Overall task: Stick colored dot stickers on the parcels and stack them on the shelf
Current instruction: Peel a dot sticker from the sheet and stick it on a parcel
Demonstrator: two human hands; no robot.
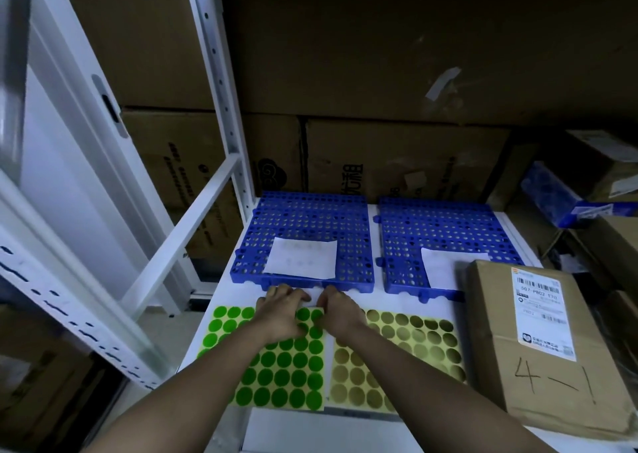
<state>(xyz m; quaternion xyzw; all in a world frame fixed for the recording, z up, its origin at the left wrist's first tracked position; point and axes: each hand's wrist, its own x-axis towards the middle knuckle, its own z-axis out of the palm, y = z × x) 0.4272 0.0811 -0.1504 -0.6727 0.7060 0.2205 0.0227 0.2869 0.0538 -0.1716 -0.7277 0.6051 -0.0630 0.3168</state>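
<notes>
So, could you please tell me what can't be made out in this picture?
- Head view: the fingertips of the left hand and right hand hide what they hold.
- Label print on the parcel: too small.
- Parcel's near corner: cut off by the frame edge.

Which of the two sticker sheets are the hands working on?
The green sticker sheet, on the left. Both hands meet at its top edge; the gold sheet beside it lies untouched.

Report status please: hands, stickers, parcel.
Both hands, left hand and right hand, working top corner of green sticker sheet. Parcel waiting at right, no dot visible. Nothing in the way.
</notes>
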